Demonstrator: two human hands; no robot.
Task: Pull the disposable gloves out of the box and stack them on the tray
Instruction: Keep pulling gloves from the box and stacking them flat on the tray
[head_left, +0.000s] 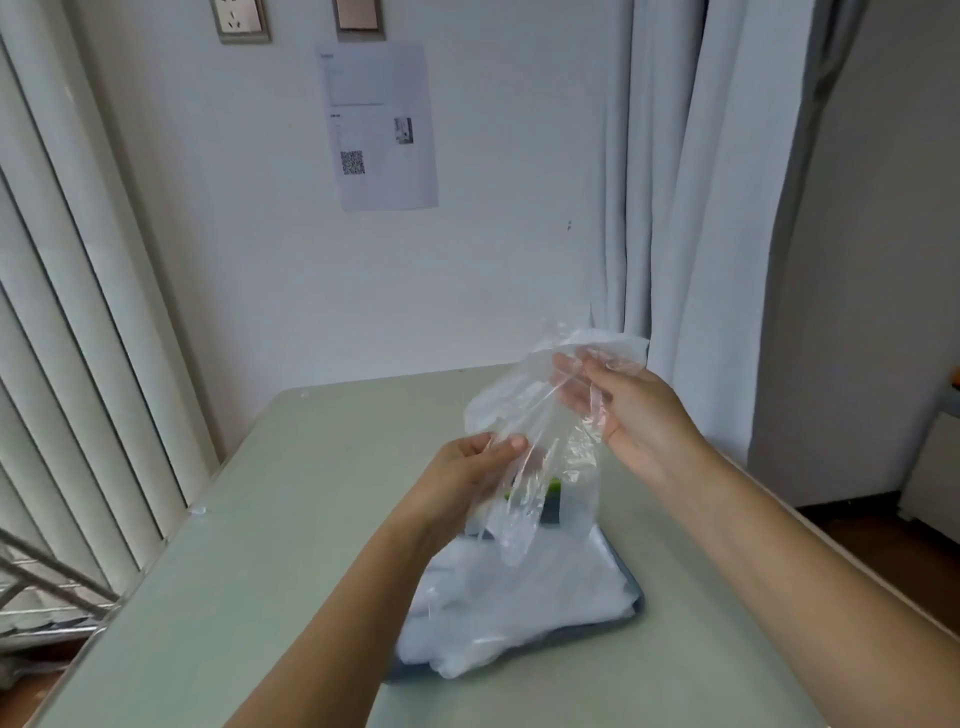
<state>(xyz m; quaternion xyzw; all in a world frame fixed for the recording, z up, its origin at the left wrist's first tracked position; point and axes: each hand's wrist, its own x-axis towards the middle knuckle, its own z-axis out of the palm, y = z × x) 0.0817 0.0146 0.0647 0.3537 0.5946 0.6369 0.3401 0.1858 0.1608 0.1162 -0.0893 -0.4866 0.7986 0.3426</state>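
Both hands hold one clear glove (524, 415) above the tray (636, 597): left hand (467, 467) pinching its lower part, right hand (628, 410) its top.

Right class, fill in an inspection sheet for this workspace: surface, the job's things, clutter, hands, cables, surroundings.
Surface: pale green table.
Job's things: clear glove held up; glove stack on grey tray; box behind, blurred through plastic.
Clutter: small pale speck near the table's left edge.
Hands: left hand and right hand both pinch the glove.
Cables: nothing seen.
Surroundings: paper notice on wall, curtain, blinds.
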